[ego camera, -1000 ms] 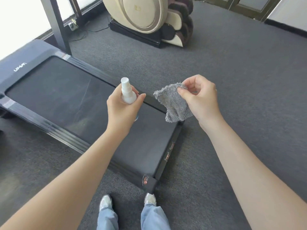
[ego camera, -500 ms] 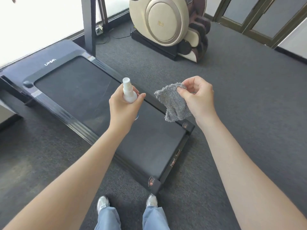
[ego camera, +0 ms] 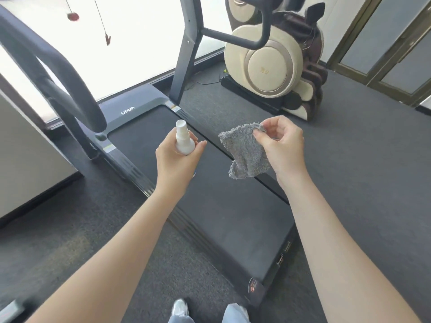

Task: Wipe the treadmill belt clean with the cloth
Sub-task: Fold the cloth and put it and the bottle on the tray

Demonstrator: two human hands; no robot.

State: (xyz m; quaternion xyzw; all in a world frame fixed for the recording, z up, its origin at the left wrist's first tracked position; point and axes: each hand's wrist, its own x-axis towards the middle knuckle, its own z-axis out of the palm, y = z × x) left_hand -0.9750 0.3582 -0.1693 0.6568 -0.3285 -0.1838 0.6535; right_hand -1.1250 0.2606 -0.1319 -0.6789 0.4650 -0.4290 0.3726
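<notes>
Above the treadmill belt (ego camera: 224, 206), which runs away from my feet toward the window, I hold both hands apart at about the same height. My left hand (ego camera: 177, 159) is wrapped around a small white spray bottle (ego camera: 183, 141), its nozzle pointing up and away from me. My right hand (ego camera: 282, 148) pinches the top edge of a fluffy grey cloth (ego camera: 245, 152) between thumb and fingers, so the cloth hangs loose in the air, not touching the belt. I judge that no wiping has begun. Risks I see: the pinch on the cloth is light, so it could slip and land on the grey carpet (ego camera: 361, 171) beside the belt, picking up lint. If I spray from this height, mist may drift onto the side rail (ego camera: 140, 180) or carpet instead of the belt. A beige massage chair (ego camera: 270, 66) stands well apart behind.
</notes>
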